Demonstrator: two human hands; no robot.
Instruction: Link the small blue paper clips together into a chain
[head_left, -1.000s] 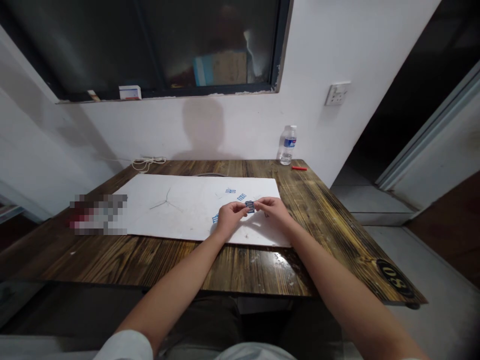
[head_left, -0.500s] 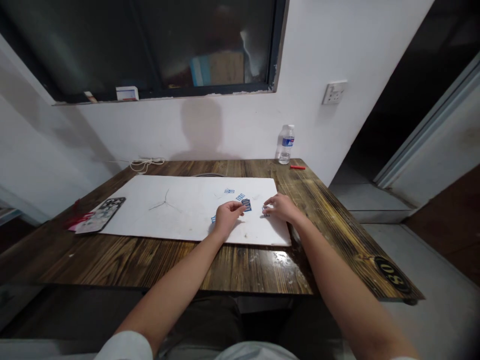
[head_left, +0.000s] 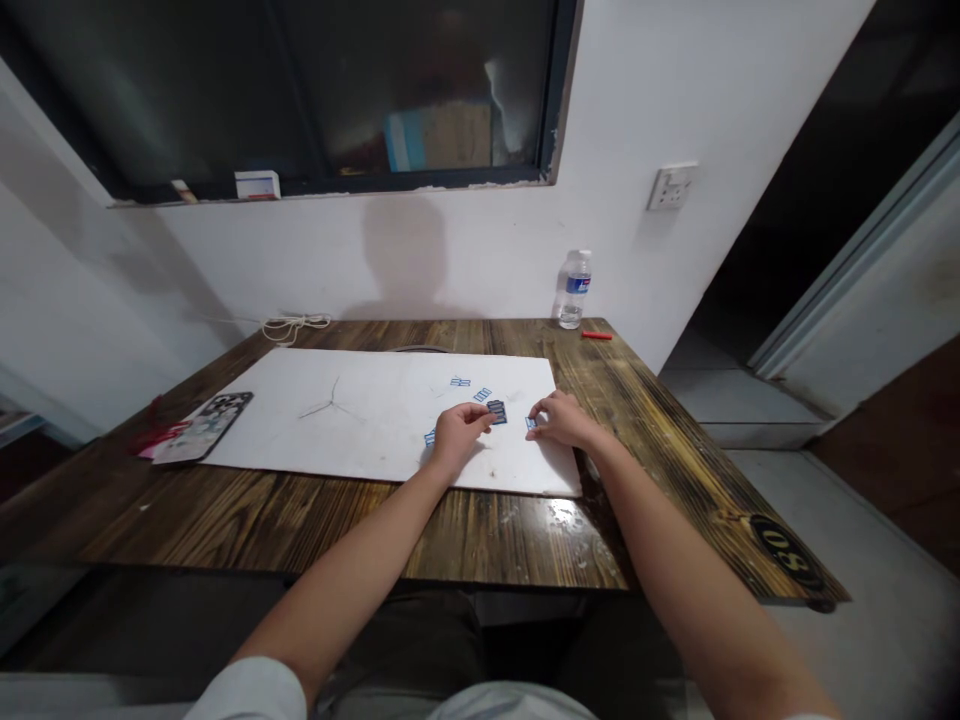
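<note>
**Well, left hand (head_left: 459, 435) and right hand (head_left: 562, 421) apart among blue paper clips (head_left: 482, 394)**

The hands rest well apart on a white sheet (head_left: 360, 420) near the far right of a dark-stained plank desk (head_left: 315, 530). The left hand's fingertips (head_left: 484, 420) sit just beside a small dark stack of clips (head_left: 496, 412), and that hand holds nothing that shows. The stack lies between the hands. The right hand's fingertips (head_left: 537, 413) are on or just by a single clip (head_left: 530, 423); whether they grip it, I cannot tell. Two more clips lie loose toward the far edge of the sheet, and another pokes out beside the left hand. A phone in a patterned case (head_left: 206, 427) lies tilted across the sheet's left edge. At the desk's far right stand a water bottle (head_left: 574, 290) and a small red stick (head_left: 596, 335).
</note>
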